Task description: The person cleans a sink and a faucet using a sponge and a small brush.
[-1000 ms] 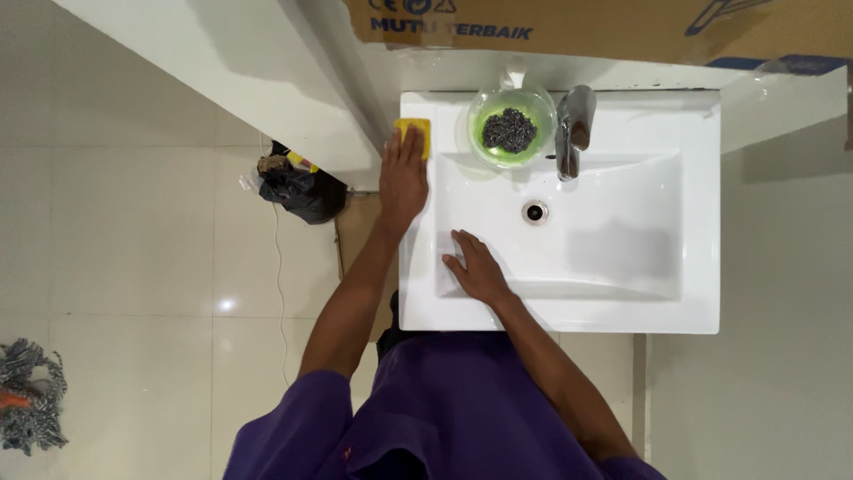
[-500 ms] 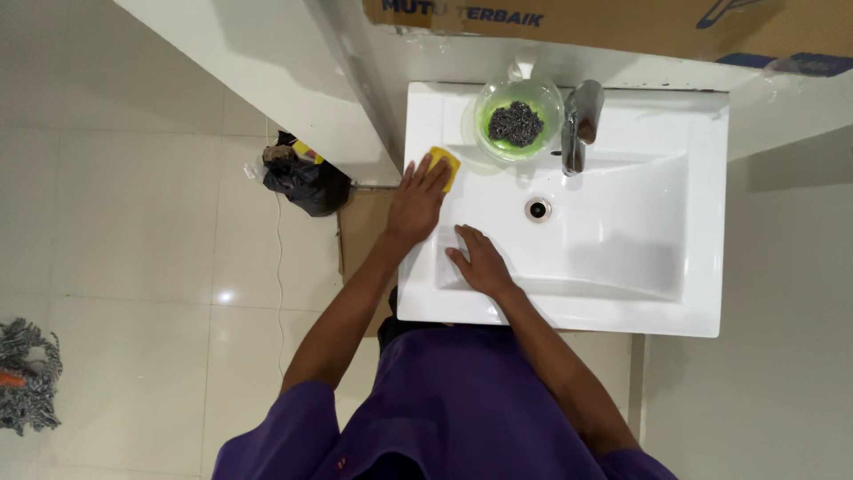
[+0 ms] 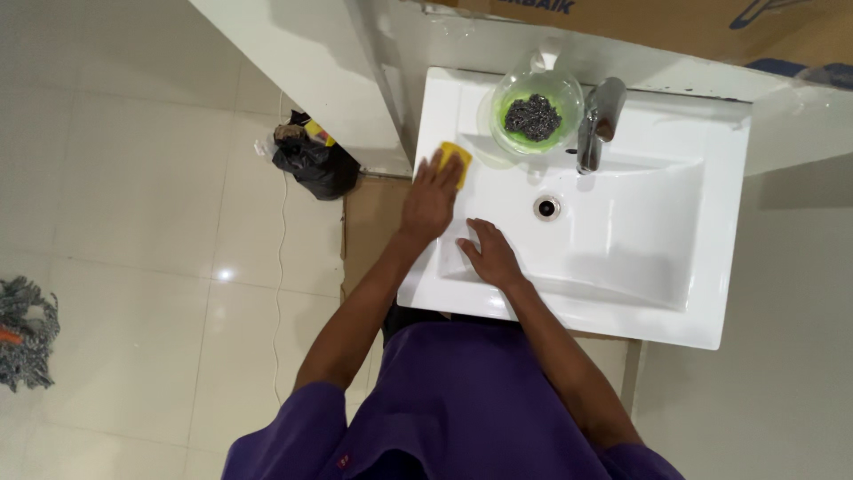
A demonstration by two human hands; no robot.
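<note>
Right hand [image 3: 487, 253]: fingers spread, palm flat on the inner left slope of the white rectangular ceramic washbasin [image 3: 711, 267], holding nothing. Left hand [image 3: 430, 200]: just beside the right and slightly beyond it, fingers flattened down on a yellow rectangular sponge [image 3: 457, 158], pressing it to the basin's left rim where rim meets bowl; only the sponge's far edge shows past the fingertips. Round chrome drain [image 3: 547, 208]: right of the left hand, in the bowl floor, apart from both hands. Clear green-tinted round bowl [image 3: 536, 110]: beyond the sponge on the back ledge, holding a dark steel-wool scourer [image 3: 533, 116]. Chrome tap [image 3: 597, 124]: just right of the bowl. Black plastic bag [image 3: 313, 164]: on the floor, left of the left hand.
</note>
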